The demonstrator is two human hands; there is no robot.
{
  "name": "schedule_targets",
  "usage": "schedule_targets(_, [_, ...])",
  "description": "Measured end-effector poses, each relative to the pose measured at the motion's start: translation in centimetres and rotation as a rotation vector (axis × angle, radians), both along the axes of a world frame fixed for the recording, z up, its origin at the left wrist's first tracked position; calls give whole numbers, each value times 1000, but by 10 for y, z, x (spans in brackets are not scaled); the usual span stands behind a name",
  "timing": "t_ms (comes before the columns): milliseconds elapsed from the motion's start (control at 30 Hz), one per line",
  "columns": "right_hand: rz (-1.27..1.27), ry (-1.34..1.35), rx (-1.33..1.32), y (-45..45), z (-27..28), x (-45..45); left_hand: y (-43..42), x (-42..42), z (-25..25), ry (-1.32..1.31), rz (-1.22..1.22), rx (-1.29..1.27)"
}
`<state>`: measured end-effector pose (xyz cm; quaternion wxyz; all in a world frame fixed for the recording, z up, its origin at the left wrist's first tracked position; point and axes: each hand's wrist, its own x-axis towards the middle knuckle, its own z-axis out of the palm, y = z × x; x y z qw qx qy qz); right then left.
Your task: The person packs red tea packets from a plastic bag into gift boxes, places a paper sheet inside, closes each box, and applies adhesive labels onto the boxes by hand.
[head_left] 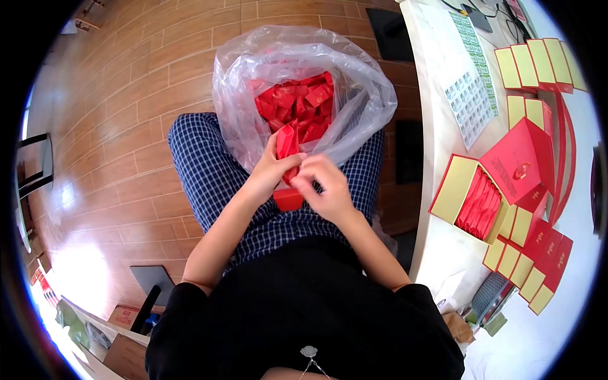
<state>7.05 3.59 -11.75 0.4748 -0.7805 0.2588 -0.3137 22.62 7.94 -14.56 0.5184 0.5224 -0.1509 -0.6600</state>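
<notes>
Over my lap, my left hand (271, 170) is closed around a slim, shiny red packet (287, 142), which stands nearly lengthwise away from me. My right hand (325, 185) is at the packet's near end, thumb and fingers pinched on its edge. Part of that end is hidden by the fingers. A red box-like piece (289, 200) lies on my lap just below the hands. Beyond them, a large clear plastic bag (362, 82) stands open between my knees, with many red packets (297, 101) heaped inside.
On the white table (437, 126) at right, an open red and gold box (451, 190) holds a row of red packets (479, 206). Several closed red and gold boxes (538, 63) and sticker sheets (470, 104) lie around it. A dark stand (152, 282) is at lower left.
</notes>
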Motion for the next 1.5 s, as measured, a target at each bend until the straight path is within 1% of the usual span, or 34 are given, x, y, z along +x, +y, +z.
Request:
schedule_targets(33, [-75,-6,12,-6,4,1,3,1,-3,-66,-9,-18])
schedule_targets(67, [-152,-11,24,-14,8,4,3,-1,2,-66,-10,-18])
schedule_targets(100, [-163,50,-61,-22,9,4,2,-5,10,-230,-46,-62])
schedule_targets(133, [-170,52,-63,-29,9,6,1,-7,17,-392,-86,-108])
schedule_targets(200, [-41,109,-145,-36,9,9,2,-9,19,-366,-136,-109])
schedule_targets(267, [-18,150,-112,-33,7,10,4,-11,13,-354,-126,-156])
schedule_targets(333, [27,162,-217,-34,5,11,5,-10,11,-407,-156,-168])
schedule_targets(500, [-51,77,-182,-35,7,16,6,-11,19,-518,-243,-147])
schedule_targets(567, [-122,21,-211,-35,6,18,6,-13,25,-490,-248,-139])
schedule_targets(633, [-148,24,-230,-33,1,20,5,-15,24,-460,-253,-130])
schedule_targets(700, [-173,28,-249,-33,1,21,5,-18,19,-567,-225,-210])
schedule_targets(800, [-185,87,-279,-34,0,23,4,-20,17,-525,-163,-264])
schedule_targets(833, [-222,58,-156,-33,-3,25,4,-20,13,-524,-163,-263])
schedule_targets(867, [-260,30,-33,-32,-5,27,3,-20,9,-443,-121,-253])
schedule_targets(900, [-259,30,-33,-30,-5,29,2,-19,6,-363,-78,-243])
schedule_targets(933, [-300,-17,160,-28,-3,31,3,-18,6,-363,-76,-242])
schedule_targets(967, [-338,-63,353,-25,0,32,3,-17,6,-337,-11,-227])
schedule_targets(1000, [-336,-62,353,-22,6,30,4,-16,6,-310,53,-211])
schedule_targets(1033, [-230,108,435,-19,14,27,3,-16,7,-388,71,-211])
schedule_targets(1067, [-123,280,514,-17,19,25,3,-16,9,-387,71,-210])
schedule_targets(1100, [-109,328,402,-15,18,25,3,-14,14,-431,12,-171])
schedule_targets(1133, [-109,331,403,-15,15,24,3,-14,17,-476,-46,-131])
schedule_targets(1200, [-43,419,118,-18,7,23,4,-11,15,-481,-69,-158])
schedule_targets(1267, [-67,379,102,-17,6,24,4,-8,14,-438,-108,-167])
schedule_targets(1300, [-84,355,163,-16,8,24,2,-8,14,-436,-104,-166])
schedule_targets(1333, [-100,332,224,-17,8,25,1,-9,14,-360,-6,-121])
schedule_targets(1367, [-96,335,225,-17,4,27,-1,-9,14,-283,91,-75])
schedule_targets(1400, [-92,188,291,-15,-3,29,-1,-5,9,-281,94,-71])
schedule_targets(1433, [-88,40,360,-13,-9,31,1,4,-1,133,198,18])
schedule_targets(1467, [-84,42,369,-10,-10,33,4,15,-15,547,302,107])
schedule_targets(1500, [-53,44,366,-7,-10,34,9,26,-52,1094,240,-197])
